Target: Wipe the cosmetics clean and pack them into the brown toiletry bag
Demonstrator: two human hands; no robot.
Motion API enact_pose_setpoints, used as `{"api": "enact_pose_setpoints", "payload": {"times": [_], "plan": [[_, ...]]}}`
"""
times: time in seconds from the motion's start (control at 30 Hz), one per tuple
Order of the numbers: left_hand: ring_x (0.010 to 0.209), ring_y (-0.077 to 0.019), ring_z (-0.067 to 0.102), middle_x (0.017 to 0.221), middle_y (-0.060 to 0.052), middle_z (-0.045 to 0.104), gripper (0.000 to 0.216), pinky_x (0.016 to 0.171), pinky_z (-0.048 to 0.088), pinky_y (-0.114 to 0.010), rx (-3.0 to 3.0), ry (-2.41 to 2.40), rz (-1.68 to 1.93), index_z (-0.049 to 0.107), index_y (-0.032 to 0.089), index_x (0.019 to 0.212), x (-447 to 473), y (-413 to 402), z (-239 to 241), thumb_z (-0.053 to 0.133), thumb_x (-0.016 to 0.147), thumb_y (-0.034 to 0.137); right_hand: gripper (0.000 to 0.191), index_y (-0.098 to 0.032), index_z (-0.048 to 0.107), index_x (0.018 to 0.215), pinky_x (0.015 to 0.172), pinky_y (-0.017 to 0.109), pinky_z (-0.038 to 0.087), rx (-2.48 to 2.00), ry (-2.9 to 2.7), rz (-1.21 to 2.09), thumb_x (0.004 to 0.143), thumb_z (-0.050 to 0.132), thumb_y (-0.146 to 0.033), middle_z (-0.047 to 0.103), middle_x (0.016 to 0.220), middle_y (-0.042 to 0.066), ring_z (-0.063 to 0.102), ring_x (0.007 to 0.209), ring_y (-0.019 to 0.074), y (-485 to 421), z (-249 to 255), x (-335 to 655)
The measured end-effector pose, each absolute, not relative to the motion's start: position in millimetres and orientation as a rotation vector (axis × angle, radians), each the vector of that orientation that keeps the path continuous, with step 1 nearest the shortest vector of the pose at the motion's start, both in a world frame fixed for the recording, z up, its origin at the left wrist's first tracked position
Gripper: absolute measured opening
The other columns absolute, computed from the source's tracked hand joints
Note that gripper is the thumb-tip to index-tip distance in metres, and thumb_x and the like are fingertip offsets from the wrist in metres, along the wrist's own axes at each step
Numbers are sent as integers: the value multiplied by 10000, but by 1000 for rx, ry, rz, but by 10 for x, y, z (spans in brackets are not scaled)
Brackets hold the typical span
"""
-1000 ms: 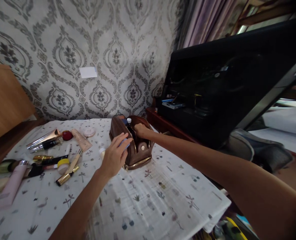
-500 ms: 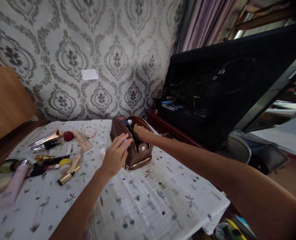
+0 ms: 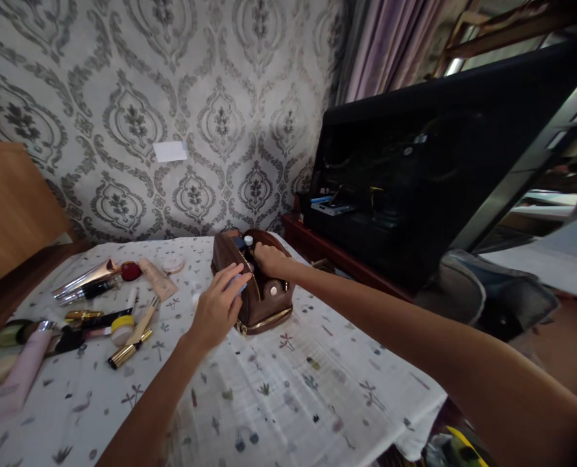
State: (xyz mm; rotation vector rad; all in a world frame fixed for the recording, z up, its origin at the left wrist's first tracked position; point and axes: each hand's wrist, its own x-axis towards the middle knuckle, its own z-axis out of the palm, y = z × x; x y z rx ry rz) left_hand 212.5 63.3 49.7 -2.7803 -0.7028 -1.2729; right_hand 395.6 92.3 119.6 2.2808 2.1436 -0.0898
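A brown leather makeup bag (image 3: 263, 318) stands on the patterned cloth, its gold zip undone and its top gaping. My left hand (image 3: 219, 305) is at the bag's left side, fingers curled around a light blue item (image 3: 238, 283) that shows only in part between fingers and thumb. Down in the bag's mouth is my right hand (image 3: 270, 259), its fingers bent and mostly hidden; what they grip cannot be made out. Beside it, inside the bag, a white-capped bottle (image 3: 248, 240) sticks up. Something pale peeks out just left of my left hand.
Cosmetics lie spread at the left: a pink tube (image 3: 28, 363), a gold-capped lipstick (image 3: 122, 355), a yellow-lidded jar (image 3: 122, 329), a beige tube (image 3: 158, 277) and several more. A large black screen (image 3: 390, 175) leans at the right. The white cloth (image 3: 317, 389) covers the table.
The view has shifted slightly, so everything sits a little further left. My right hand has risen slightly in the bag's opening, showing more of its back. My left hand stays at the bag's side.
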Motion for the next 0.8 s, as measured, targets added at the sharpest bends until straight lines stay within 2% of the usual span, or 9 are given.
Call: {"api": "enact_pose_setpoints", "payload": {"times": [0.1, 0.2, 0.27, 0.33, 0.4, 0.47, 0.6, 0.8], "plan": [[1343, -260, 487, 1395, -116, 572, 427, 1099, 478, -474, -2760, -672, -1279, 561, 196, 1295, 2117, 646, 511, 424, 921, 44, 377, -90, 463, 1351, 905, 362, 486, 2234, 2293, 18, 982, 462, -165, 666, 1198, 208, 638, 1136, 294, 816, 1345, 4016], [1331, -261, 496, 1381, -118, 580, 416, 1095, 483, -471, -2754, -649, -1270, 565, 189, 1288, 2113, 657, 524, 429, 921, 46, 323, -156, 549, 1270, 907, 340, 457, 2110, 2432, 113, 989, 390, -137, 696, 1160, 171, 648, 1118, 273, 664, 1444, 4187], [1328, -261, 497, 1374, -118, 582, 418, 1089, 488, -469, -2751, -642, -1260, 564, 188, 1286, 2110, 661, 530, 430, 919, 40, 317, -167, 624, 1167, 973, 375, 422, 1874, 2540, 180, 949, 412, -75, 705, 1147, 153, 636, 1143, 262, 528, 1447, 4333], [1329, -258, 498, 1373, -114, 582, 424, 1079, 497, -467, -2742, -645, -1251, 560, 198, 1288, 2107, 662, 535, 424, 921, 35, 338, -180, 656, 1104, 1088, 488, 316, 1665, 2595, 170, 869, 481, -10, 704, 1171, 122, 565, 1255, 272, 374, 1399, 4463], [1328, -254, 501, 1376, -110, 580, 428, 1065, 509, -463, -2730, -649, -1238, 552, 210, 1295, 2107, 660, 536, 418, 927, 37, 283, -180, 673, 999, 1117, 559, 248, 1595, 2605, 133, 814, 546, -7, 725, 1113, 100, 471, 1356, 293, 230, 1318, 4552], [1325, -255, 505, 1372, -111, 582, 427, 1050, 521, -459, -2714, -643, -1232, 547, 212, 1299, 2110, 658, 532, 417, 931, 38, 162, -164, 662, 935, 1096, 552, 284, 1582, 2652, 124, 815, 609, -69, 720, 1096, 119, 435, 1380, 314, 124, 1227, 4604], [1316, -258, 513, 1360, -118, 591, 438, 1024, 539, -450, -2673, -638, -1230, 542, 209, 1305, 2121, 666, 514, 420, 929, 20, 31, -169, 630, 903, 969, 426, 403, 1542, 2834, 114, 874, 640, -163, 690, 1078, 129, 555, 1203, 282, 65, 1041, 4667], [1322, -264, 510, 1359, -131, 595, 438, 1033, 530, -453, -2657, -622, -1218, 547, 197, 1305, 2118, 698, 502, 436, 927, 5, 145, -191, 565, 821, 958, 427, 306, 1412, 3028, 186, 948, 530, -130, 654, 812, 28, 566, 927, 215, 129, 855, 4705]]}}
